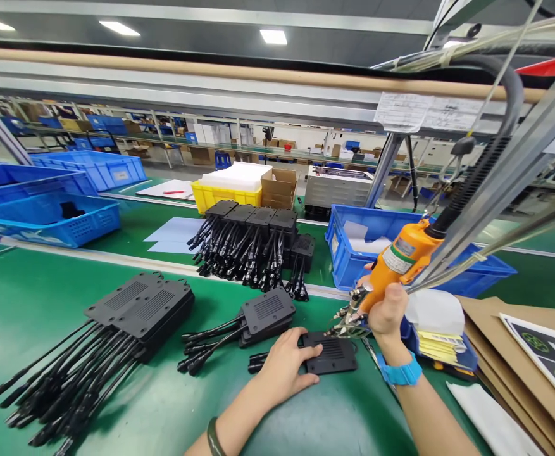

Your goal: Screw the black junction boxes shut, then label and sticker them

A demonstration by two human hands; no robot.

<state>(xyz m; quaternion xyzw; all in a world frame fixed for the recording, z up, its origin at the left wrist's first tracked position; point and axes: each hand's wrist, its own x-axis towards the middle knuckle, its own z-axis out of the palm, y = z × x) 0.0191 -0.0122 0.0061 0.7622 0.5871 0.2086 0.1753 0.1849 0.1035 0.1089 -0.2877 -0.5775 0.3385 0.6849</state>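
Observation:
My right hand (388, 310) is wrapped round an orange electric screwdriver (395, 259), which hangs tilted from a cable. Its tip end is at the upper left corner of a black vented box (330, 354) lying flat on the green bench. My left hand (289, 362) grips the left end of that box, fingers over the top and thumb by the front edge. The box's cables are partly hidden under this hand. Just to the left sits a similar box (268, 311) with its cables spread leftward. Farther left is a pair of such boxes (142, 304) side by side.
Several stacked cabled boxes (258, 218) stand behind my hands. A blue bin (353, 269) is at the back right, near a yellow tray (227, 197). Cardboard sheets (500, 380) lie at the right. Blue crates (78, 225) stand at the left; a metal post (509, 171) slants down on the right.

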